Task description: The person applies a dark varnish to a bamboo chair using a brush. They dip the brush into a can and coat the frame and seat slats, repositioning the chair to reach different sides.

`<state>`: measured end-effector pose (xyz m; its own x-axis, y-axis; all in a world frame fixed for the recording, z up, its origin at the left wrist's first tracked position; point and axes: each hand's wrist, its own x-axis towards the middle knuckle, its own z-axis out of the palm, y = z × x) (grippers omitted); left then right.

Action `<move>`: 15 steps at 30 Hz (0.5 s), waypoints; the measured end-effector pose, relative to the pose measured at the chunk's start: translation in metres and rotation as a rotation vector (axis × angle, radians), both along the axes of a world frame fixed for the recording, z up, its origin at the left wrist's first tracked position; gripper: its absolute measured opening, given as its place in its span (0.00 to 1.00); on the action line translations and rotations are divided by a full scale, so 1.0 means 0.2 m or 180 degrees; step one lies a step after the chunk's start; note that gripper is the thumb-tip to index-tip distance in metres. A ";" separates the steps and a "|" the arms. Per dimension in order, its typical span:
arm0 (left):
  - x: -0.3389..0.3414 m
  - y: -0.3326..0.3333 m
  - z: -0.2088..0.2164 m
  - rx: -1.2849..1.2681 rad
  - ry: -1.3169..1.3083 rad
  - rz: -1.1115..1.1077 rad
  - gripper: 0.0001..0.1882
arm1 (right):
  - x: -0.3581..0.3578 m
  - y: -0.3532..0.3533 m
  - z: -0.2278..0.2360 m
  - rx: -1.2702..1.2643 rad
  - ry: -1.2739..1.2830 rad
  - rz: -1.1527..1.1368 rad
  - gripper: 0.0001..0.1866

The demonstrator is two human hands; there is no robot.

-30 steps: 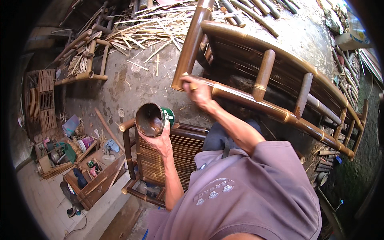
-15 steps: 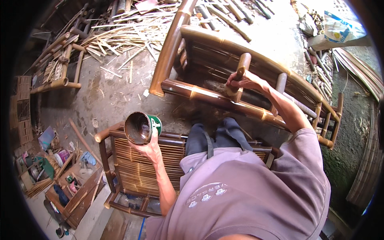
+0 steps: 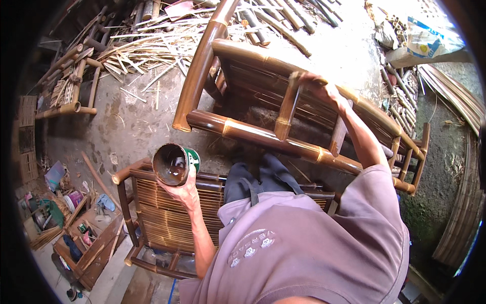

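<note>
My left hand (image 3: pixel 183 191) is wrapped round a green tin can (image 3: pixel 174 164), tilted so its mouth shows dark, glossy liquid inside. Over the tipped bamboo bench (image 3: pixel 253 133) in front of me, my right hand (image 3: pixel 319 87) is closed at the upper end of a short bamboo crosspiece (image 3: pixel 288 109). A small brownish thing seems to be in those fingers, but its kind is not clear. The bench's poles look brown and shiny, with wet-looking highlights on the near rail. Under me is a slatted bamboo seat (image 3: pixel 172 218).
Split bamboo strips (image 3: pixel 136 55) lie heaped at the far left, beside a bamboo frame (image 3: pixel 76 96). A wooden box (image 3: pixel 91 253) with odds and ends stands at the lower left. At the far right are a white-and-blue sack (image 3: pixel 430 40) and long bamboo slats (image 3: pixel 455 96).
My right hand has moved up along the crosspiece, from its middle to its far end. The can stays in my left hand, tipped slightly differently. The whole view has shifted a little.
</note>
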<state>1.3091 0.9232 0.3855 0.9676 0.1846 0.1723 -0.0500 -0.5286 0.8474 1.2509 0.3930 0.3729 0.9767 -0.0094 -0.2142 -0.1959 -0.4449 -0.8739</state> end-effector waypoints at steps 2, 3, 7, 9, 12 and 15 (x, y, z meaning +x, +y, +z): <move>-0.01 -0.06 0.06 -0.0022 0.0100 -0.0063 0.54 | -0.03 -0.08 -0.18 -0.0456 -0.0971 -0.0439 0.12; -0.03 -0.07 0.09 0.0008 0.0150 0.0012 0.54 | -0.09 0.10 -0.15 -0.0805 -0.1028 -0.0374 0.10; -0.06 -0.19 0.12 -0.0142 0.0195 0.0194 0.55 | -0.44 0.48 -0.14 0.0727 -0.0527 0.0068 0.13; -0.09 -0.23 0.09 -0.0223 0.0298 0.0354 0.55 | -0.46 0.51 -0.04 0.1291 0.0031 0.0041 0.12; -0.09 -0.31 0.12 -0.0169 0.0373 0.0460 0.53 | -0.24 0.50 0.04 0.0119 -0.0029 0.0142 0.09; -0.08 -0.36 0.13 -0.0398 0.0108 0.0190 0.50 | 0.05 0.80 -0.06 -0.0967 0.0371 0.0255 0.08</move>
